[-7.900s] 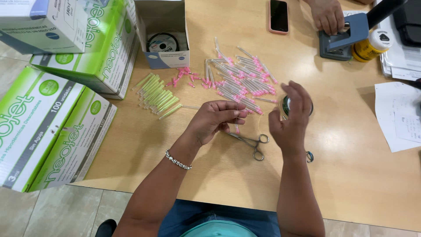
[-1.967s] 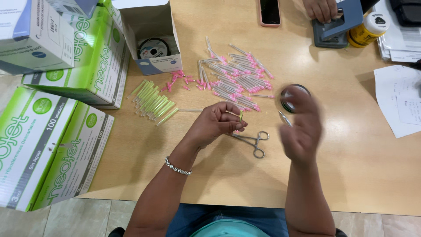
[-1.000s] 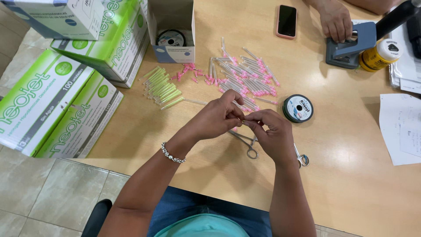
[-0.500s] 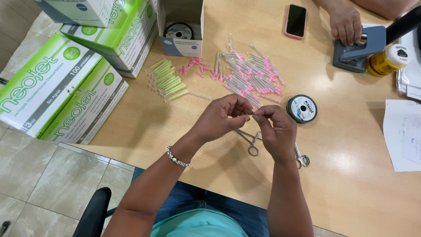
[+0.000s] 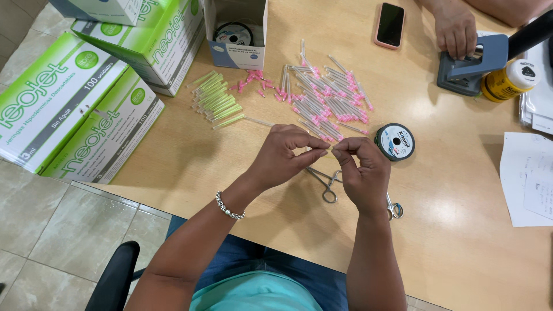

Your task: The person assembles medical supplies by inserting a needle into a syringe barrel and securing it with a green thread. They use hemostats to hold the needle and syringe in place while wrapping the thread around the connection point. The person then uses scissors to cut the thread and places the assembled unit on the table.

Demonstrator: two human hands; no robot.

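My left hand and my right hand meet fingertip to fingertip above the wooden table. Both pinch one small thin piece between thumb and forefinger; it is too fine to identify. A beaded bracelet sits on my left wrist. Metal forceps lie on the table just under my hands. Small scissors peek out beside my right wrist. A round spool of line lies just right of my right hand.
A pile of pink-capped needles and a bunch of green-capped ones lie beyond my hands. An open box with a spool and green-and-white cartons stand left. Another person's hand presses a grey punch; phone, yellow jar, papers lie right.
My right hand set the spool on the table, swung up to the right, then came in to meet my left hand. Both hands now pinch together.
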